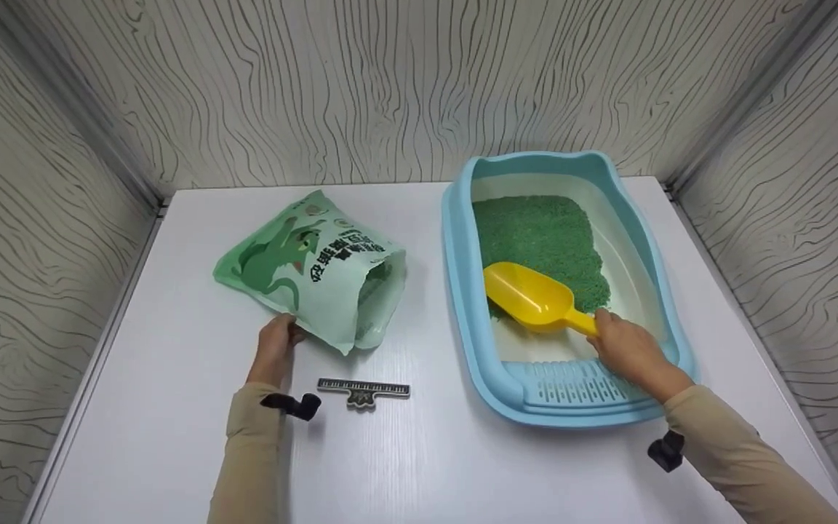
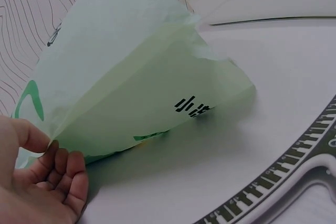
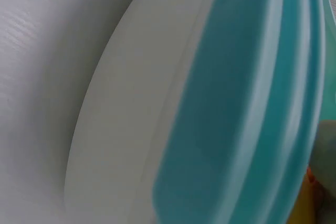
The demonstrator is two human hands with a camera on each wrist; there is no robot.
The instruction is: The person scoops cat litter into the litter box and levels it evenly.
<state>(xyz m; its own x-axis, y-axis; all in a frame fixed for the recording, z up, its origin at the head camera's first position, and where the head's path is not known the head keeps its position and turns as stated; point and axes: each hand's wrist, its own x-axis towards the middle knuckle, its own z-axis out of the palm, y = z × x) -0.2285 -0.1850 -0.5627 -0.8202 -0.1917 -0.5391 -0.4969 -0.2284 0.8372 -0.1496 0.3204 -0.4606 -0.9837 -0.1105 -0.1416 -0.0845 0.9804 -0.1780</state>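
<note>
On the left of the table in the head view lies a green cat litter bag (image 1: 324,269), its torn mouth facing right. My left hand (image 1: 277,346) pinches the bag's near edge; the left wrist view shows thumb and forefinger (image 2: 37,145) on a fold of it. At the right, my right hand (image 1: 630,349) grips the handle of a yellow scoop (image 1: 532,295). The scoop's bowl lies over green litter (image 1: 543,233) inside a blue litter box (image 1: 463,291). In the right wrist view the box's outer wall (image 3: 226,98) hides most of that hand.
A dark metal clip with piano-key markings (image 1: 362,389) lies on the white table (image 1: 419,466), near the bag's mouth. The litter box has a slotted step (image 1: 579,386) at its near end. Patterned panels (image 1: 361,87) stand at the back and both sides.
</note>
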